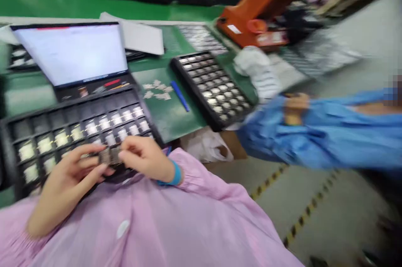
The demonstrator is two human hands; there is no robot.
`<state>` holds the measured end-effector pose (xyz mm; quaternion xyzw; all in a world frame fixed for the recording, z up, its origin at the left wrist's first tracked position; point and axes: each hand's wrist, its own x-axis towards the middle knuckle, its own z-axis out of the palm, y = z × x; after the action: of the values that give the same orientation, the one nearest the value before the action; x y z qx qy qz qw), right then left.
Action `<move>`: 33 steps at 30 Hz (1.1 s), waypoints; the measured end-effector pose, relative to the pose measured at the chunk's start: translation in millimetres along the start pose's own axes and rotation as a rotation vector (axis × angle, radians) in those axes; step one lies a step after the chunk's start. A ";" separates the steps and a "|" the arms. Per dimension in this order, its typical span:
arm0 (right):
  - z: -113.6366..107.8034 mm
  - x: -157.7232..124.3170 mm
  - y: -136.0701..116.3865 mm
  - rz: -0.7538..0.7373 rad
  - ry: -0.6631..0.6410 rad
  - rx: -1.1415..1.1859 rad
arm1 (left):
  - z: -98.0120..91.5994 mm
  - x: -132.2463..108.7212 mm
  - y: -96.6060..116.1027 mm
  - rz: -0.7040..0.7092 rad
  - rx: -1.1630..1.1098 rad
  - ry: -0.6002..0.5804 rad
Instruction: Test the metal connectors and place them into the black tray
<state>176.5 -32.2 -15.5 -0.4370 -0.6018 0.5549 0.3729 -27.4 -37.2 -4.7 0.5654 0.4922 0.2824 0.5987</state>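
Between thumb and fingers, my left hand (77,170) grips a small flat grey metallic piece (105,156); blur hides its exact kind. My right hand (146,158), with a blue band at its wrist, is closed with its fingertips at a second small dark piece (115,156) beside the first. Both hands are over the front edge of a black compartment tray (44,112). Its pockets hold many small shiny pieces, yellowish at left and whiter at right; the back row's pockets show dark.
Behind the tray stands a screen (84,55). Small pale pieces (157,90) and a blue pen (180,96) lie on the green table. Another filled black tray (216,86) sits to the right. A person in a blue sleeve (329,128) is close by, near an orange machine (251,11).
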 end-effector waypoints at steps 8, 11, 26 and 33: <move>1.8 4.7 5.8 0.100 -0.007 0.084 | -4.9 5.1 -5.0 0.080 -0.158 -0.065; 2.3 4.4 6.6 0.081 -0.017 0.062 | -6.8 2.1 -7.2 0.110 -0.150 -0.080; -1.9 9.5 9.2 -0.018 -0.022 -0.020 | -8.8 7.8 -8.9 0.154 -0.165 -0.086; -5.1 9.0 11.8 -0.022 -0.011 -0.007 | -5.5 11.1 -7.8 0.163 -0.147 -0.085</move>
<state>179.5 -21.9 -27.0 -0.4286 -0.6107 0.5509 0.3740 -30.2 -26.7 -14.4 0.5696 0.3969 0.3411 0.6338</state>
